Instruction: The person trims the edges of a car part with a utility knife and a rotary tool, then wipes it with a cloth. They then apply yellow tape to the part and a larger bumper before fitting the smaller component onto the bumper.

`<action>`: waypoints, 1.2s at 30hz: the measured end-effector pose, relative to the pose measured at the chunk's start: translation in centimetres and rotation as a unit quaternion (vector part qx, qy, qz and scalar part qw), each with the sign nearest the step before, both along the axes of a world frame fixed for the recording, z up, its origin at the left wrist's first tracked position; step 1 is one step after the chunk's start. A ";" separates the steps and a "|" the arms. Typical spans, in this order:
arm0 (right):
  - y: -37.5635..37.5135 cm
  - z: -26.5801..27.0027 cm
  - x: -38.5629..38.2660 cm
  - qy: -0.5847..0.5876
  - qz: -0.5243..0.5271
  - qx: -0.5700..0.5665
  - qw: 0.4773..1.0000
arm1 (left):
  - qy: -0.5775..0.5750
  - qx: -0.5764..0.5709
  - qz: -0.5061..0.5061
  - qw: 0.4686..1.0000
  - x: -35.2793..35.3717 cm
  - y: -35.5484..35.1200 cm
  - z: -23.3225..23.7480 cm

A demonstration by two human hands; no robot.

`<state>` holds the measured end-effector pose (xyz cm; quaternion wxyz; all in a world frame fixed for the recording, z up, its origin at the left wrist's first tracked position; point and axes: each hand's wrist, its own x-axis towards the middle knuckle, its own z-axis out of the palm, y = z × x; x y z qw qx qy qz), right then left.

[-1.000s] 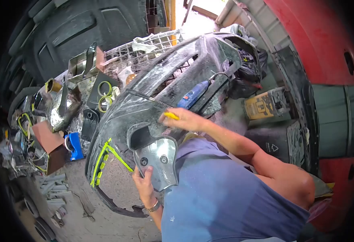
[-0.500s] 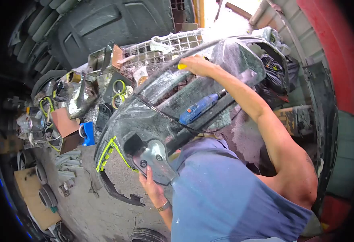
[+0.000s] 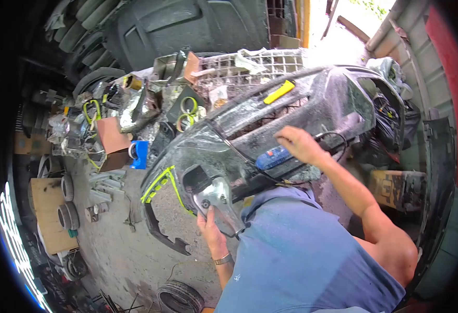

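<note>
A large dark bumper (image 3: 197,148), dusty and marked with yellow-green tape (image 3: 172,189) near its left end, lies across the view. My left hand (image 3: 212,233) holds the lower edge of a shiny grey metal-like piece (image 3: 219,197) against that end. Over the blue rotary tool (image 3: 275,157), my right hand (image 3: 298,143) hangs with its fingers curled together; whether it touches the tool or holds anything is hidden. A yellow knife-like tool (image 3: 279,92) rests on the bumper's upper part, apart from both hands.
Tape rolls (image 3: 188,105), foil and a blue box (image 3: 139,155) crowd the bench behind the bumper. A cardboard box (image 3: 397,189) stands at the right. Tyres (image 3: 179,298) and a brown board (image 3: 52,215) are on the floor.
My right hand has left the yellow tool on the bumper and come down to the blue tool. My left hand stays on the grey piece. The whole view has shifted.
</note>
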<state>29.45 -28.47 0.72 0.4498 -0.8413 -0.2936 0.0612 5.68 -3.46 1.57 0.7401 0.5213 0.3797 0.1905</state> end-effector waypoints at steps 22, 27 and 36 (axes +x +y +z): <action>7.6 4.3 -2.0 0.093 -0.037 0.023 0.995 | -0.057 -0.171 -0.176 0.968 -2.1 9.7 0.7; 0.7 2.3 -3.6 0.012 -0.076 -0.162 0.984 | -0.056 -0.097 -0.199 0.974 -1.9 8.5 -0.2; -4.2 2.3 -2.8 0.018 -0.048 -0.158 0.986 | -0.023 0.028 -0.185 0.982 -1.4 3.0 0.4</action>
